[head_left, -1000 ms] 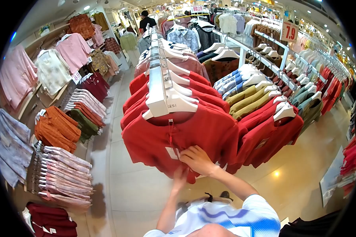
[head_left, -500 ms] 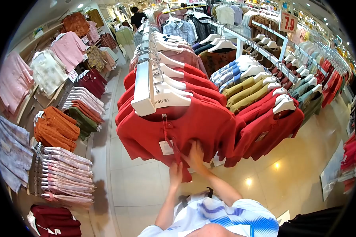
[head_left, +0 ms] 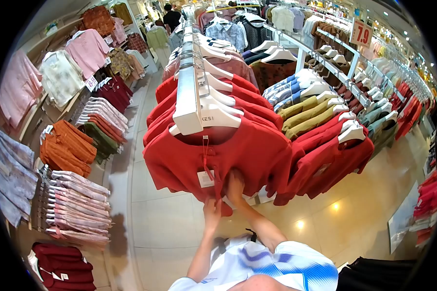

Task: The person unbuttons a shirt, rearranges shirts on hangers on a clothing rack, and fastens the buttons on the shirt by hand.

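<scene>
A red button-front shirt [head_left: 177, 157] hangs at the near end of the rail on a white hanger [head_left: 218, 117] with dark lettering. A white price tag [head_left: 206, 179] dangles on a red cord over its front. My left hand [head_left: 211, 208] is closed on the lower front edge of the shirt, just below the tag. To its right and slightly higher, my right hand [head_left: 235, 186] is at the shirt's front opening, its fingers curled into the cloth and partly hidden by a fold.
The metal rail [head_left: 188, 109] runs away from me with more red shirts behind. On the right, a second rack [head_left: 320, 60] carries mustard and red tops. Clothes line the left wall, including an orange shirt [head_left: 68, 148]. Tiled floor [head_left: 170, 225] lies below.
The view has shifted slightly. My right hand's fingers have gone deeper into the fold of the shirt front. My left hand keeps its hold on the shirt's lower edge.
</scene>
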A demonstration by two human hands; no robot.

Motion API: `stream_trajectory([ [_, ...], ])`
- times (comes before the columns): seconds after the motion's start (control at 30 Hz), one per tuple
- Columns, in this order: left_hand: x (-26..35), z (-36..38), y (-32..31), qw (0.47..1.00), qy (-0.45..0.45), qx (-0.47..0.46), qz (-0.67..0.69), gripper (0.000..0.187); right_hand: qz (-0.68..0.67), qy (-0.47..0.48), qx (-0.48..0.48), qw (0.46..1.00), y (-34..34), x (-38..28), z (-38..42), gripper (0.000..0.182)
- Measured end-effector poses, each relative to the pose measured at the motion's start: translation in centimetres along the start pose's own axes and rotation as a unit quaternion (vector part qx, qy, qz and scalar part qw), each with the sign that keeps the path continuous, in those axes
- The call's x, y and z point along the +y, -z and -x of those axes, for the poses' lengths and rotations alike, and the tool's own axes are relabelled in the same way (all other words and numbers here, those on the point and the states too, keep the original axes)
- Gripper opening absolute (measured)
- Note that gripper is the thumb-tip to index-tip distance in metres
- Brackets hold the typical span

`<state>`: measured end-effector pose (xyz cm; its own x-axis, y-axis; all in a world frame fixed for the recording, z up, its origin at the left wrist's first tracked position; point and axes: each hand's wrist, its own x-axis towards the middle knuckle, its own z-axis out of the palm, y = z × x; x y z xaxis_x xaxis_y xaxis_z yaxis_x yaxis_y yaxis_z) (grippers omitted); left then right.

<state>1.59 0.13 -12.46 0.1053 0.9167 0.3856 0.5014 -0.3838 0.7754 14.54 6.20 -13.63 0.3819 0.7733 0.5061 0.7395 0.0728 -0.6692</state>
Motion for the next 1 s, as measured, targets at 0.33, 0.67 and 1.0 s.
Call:
stream_trajectory([
  [0.33,-1.5,0.0,0.9,0.995,0.043,0.053,0.071,0.015,-0.169,0.017,-0.115,0.979,9.2,4.8,4.3,0.019],
  [0.67,-1.7,1.1,0.9,0.988,0.102,-0.061,0.101,0.017,-0.092,-0.003,-0.128,0.987,11.2,6.1,6.8,0.011],
  [1.0,1.9,1.0,1.8,0.978,0.158,-0.039,0.127,0.012,-0.06,0.04,-0.163,0.984,11.3,7.2,6.9,0.026],
])
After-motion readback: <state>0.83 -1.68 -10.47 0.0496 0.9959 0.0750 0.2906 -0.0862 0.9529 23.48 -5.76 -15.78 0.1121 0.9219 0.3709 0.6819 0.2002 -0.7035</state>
